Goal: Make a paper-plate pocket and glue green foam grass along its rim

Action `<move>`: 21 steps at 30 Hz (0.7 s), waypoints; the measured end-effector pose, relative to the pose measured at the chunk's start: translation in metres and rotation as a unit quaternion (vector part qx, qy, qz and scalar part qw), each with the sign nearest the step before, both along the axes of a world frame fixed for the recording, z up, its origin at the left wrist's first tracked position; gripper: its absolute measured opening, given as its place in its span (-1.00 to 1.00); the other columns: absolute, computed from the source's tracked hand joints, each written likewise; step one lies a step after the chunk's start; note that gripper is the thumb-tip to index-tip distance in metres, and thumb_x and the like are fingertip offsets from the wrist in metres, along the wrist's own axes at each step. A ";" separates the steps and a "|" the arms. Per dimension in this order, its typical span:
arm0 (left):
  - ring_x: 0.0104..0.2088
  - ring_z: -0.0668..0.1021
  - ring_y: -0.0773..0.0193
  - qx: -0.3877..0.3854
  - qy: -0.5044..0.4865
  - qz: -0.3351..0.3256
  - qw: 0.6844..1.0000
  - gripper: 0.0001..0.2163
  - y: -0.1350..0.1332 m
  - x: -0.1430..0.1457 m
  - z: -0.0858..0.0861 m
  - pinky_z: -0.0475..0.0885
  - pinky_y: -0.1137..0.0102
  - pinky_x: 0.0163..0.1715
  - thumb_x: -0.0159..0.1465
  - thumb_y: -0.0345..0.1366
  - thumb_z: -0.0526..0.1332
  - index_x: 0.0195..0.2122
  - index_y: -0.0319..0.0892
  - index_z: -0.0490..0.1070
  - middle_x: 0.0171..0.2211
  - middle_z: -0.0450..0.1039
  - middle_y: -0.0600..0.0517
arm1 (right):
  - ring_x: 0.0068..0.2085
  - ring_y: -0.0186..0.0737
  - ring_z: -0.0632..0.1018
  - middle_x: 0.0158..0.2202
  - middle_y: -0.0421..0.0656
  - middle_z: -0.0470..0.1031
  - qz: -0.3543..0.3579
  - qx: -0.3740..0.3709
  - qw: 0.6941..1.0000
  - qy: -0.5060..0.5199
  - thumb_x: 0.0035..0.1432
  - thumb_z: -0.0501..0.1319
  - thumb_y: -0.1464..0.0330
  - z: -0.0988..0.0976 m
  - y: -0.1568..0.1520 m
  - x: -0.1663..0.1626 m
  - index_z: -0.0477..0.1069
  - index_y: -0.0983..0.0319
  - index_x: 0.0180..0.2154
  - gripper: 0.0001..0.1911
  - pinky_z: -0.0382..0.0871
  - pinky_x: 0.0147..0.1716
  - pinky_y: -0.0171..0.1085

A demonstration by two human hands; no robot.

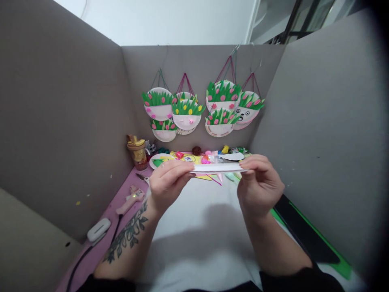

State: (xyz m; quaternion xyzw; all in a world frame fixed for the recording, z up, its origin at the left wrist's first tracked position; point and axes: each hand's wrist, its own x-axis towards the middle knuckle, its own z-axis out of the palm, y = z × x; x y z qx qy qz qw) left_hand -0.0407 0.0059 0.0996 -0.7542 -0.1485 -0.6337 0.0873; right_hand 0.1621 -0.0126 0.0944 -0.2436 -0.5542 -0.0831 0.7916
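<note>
Between my two hands a narrow piece of folded white paper (217, 167) is held level above the table, seen nearly edge-on. My left hand (167, 182) pinches its left end, thumb below and fingers on top. At the other end, my right hand (261, 184) grips it between thumb and fingers. Behind the left wrist lies a white paper plate (154, 161) with green cut paper on it, partly covered by the hand. Scissors (142, 177) lie beside that wrist, their handles partly hidden.
A pink glue gun (131, 201), white case (99, 230) and lidded cup (138, 152) stand or lie at left. Craft bits (209, 156) line the back. Decorated plates (187, 115) hang on the grey partition (194, 61). A black-green board (313, 235) lies right; white cloth (200, 227) covers the middle.
</note>
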 end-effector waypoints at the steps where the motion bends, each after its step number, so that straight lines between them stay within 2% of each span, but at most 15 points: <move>1: -0.26 0.59 0.30 0.001 -0.003 0.001 1.000 -0.79 0.000 0.000 0.000 0.52 0.37 -0.21 0.13 -0.46 0.30 -0.20 -0.14 0.49 -0.28 0.57 0.01 | -0.38 -0.22 0.43 -0.50 -0.22 0.38 0.016 0.004 1.000 0.015 0.11 0.28 0.21 0.000 0.002 0.000 0.42 0.19 -0.45 -0.80 0.32 -0.33 -0.17; 10: -0.26 0.59 0.30 0.028 -0.007 0.004 1.000 -0.82 0.001 -0.002 -0.001 0.52 0.38 -0.22 0.16 -0.44 0.28 -0.20 -0.14 0.48 -0.30 0.57 0.01 | -0.40 -0.24 0.38 -0.50 -0.21 0.34 0.120 0.031 0.989 0.086 0.06 0.32 0.22 -0.002 0.016 -0.001 0.43 0.20 -0.47 -0.80 0.24 -0.33 -0.19; 21: -0.29 0.58 0.32 0.042 0.014 0.022 0.999 -0.82 0.001 -0.003 0.000 0.50 0.40 -0.25 0.13 -0.45 0.31 -0.23 -0.15 0.48 -0.33 0.57 0.01 | -0.33 -0.25 0.41 -0.44 -0.21 0.37 0.167 -0.013 0.982 0.085 0.08 0.30 0.24 -0.015 0.036 0.005 0.42 0.21 -0.44 -0.82 0.26 -0.23 -0.20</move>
